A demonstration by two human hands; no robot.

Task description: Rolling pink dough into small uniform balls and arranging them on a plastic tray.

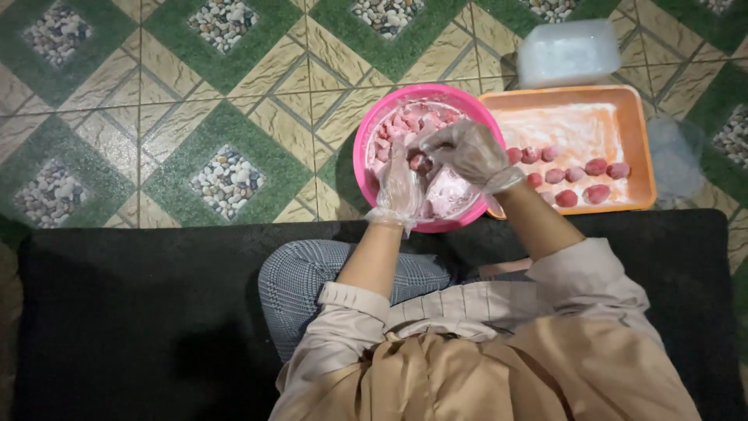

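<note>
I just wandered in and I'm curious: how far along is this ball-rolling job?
Done: about nine pink balls lie on the floured orange tray. In hand: the gloved left hand and right hand work one small piece between them over the pink bowl. Left: the bowl holds many more pink lumps in white flour, and much of the tray is bare.

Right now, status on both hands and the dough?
Left hand and right hand, both gloved, together on a pink ball over the pink bowl. Finished balls on orange tray. Nothing obstructing.
</note>
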